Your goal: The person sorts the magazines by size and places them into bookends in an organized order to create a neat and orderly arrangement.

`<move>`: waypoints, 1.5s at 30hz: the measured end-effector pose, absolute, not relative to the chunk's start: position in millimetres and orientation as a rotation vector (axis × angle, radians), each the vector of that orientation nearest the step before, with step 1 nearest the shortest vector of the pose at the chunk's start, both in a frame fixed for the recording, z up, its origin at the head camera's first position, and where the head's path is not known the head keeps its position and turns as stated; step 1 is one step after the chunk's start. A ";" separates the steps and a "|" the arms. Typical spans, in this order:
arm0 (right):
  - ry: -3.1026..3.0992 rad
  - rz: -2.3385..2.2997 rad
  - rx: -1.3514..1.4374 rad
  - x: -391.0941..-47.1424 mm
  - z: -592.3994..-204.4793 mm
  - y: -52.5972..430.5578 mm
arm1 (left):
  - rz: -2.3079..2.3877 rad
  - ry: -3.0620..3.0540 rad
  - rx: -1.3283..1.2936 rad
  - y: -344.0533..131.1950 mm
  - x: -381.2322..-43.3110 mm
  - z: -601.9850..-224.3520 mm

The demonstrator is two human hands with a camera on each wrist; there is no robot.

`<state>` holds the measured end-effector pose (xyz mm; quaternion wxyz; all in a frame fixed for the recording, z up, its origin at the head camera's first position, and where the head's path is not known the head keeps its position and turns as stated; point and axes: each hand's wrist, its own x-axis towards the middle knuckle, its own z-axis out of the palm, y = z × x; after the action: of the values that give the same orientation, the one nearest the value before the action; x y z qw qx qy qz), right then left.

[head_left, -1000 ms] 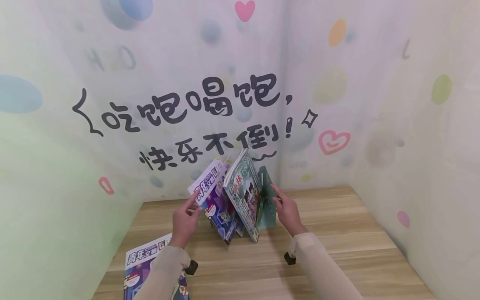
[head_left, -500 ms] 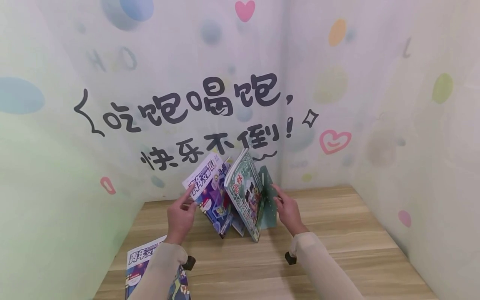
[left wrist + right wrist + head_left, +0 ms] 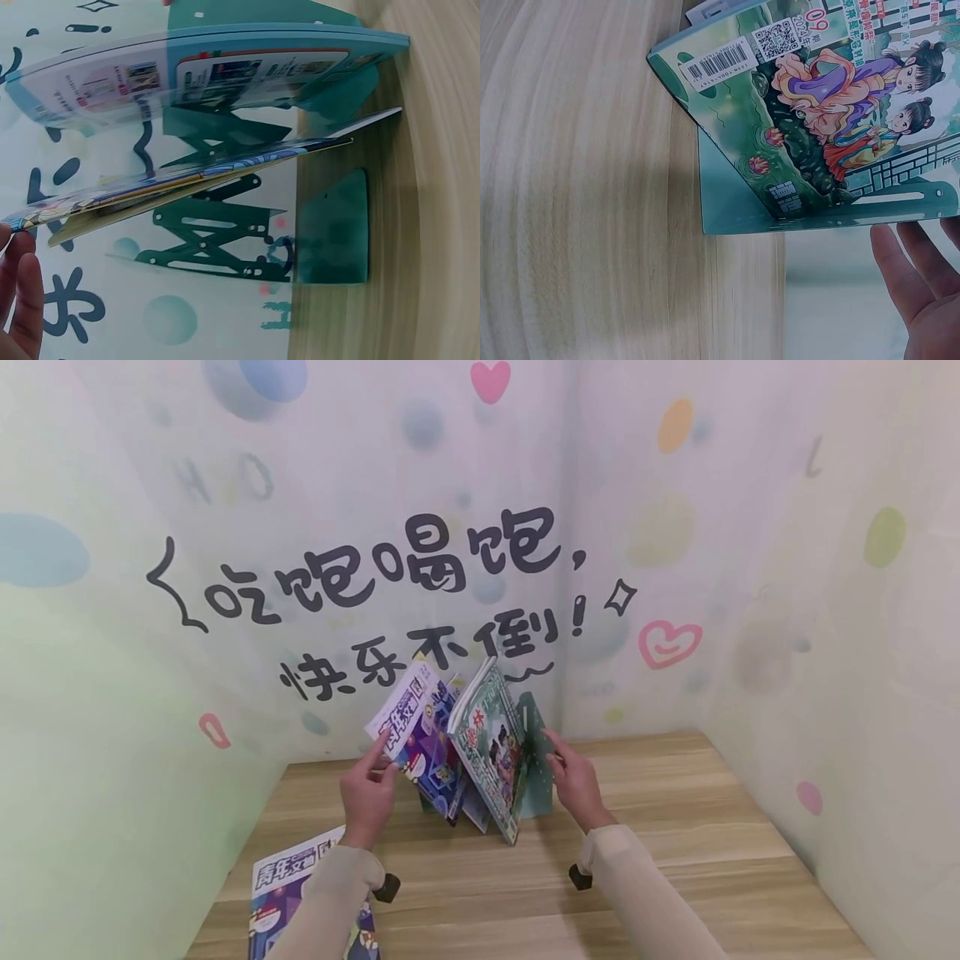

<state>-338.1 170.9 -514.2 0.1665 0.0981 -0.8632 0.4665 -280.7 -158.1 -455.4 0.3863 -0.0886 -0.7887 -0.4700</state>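
My left hand [image 3: 367, 797] pinches the left edge of a purple-and-white magazine [image 3: 431, 747], which tilts over a green folding bookend. In the left wrist view the finger and thumb [image 3: 28, 289] are at this magazine's [image 3: 187, 174] edge, and the bookend's scissor lattice [image 3: 202, 244] shows behind. A green illustrated magazine [image 3: 491, 747] leans to its right inside the bookend, its lower corner tipped forward. My right hand [image 3: 577, 785] touches the bookend's right end plate [image 3: 536, 777]. In the right wrist view, its straight fingers [image 3: 900, 274] meet that plate's outer side.
Another purple-and-white magazine [image 3: 281, 889] lies flat at the front left of the wooden table [image 3: 637, 860], partly under the left sleeve. A printed wall sheet [image 3: 637, 485] rises close behind the bookend, with side walls to the left and right.
The left hand has lifted the purple magazine slightly up and left, its lower corner rising with it. The right hand, the bookend and the green magazine have stayed in place.
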 end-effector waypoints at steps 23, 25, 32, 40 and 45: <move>-2.406 1.336 0.311 -338.4 -518.4 171.9 | -1.264 -2.146 -0.152 -137.4 -299.1 -472.2; -2.400 1.338 0.315 -338.2 -518.3 171.7 | -1.267 -2.158 -0.143 -136.3 -300.1 -472.6; -2.392 1.334 0.314 -338.1 -517.7 171.1 | -1.245 -2.215 -0.092 -133.3 -302.2 -474.0; -2.405 1.363 0.312 -337.0 -516.3 171.2 | -1.251 -2.254 -0.076 -129.9 -303.0 -477.1; -2.408 1.380 0.306 -337.5 -517.0 171.4 | -1.272 -2.282 -0.063 -126.7 -304.4 -478.7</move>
<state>-337.5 171.4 -517.0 0.1740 0.1081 -0.8492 0.4867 -304.4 -126.7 -478.7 0.2609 -0.0232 -0.8430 -0.4698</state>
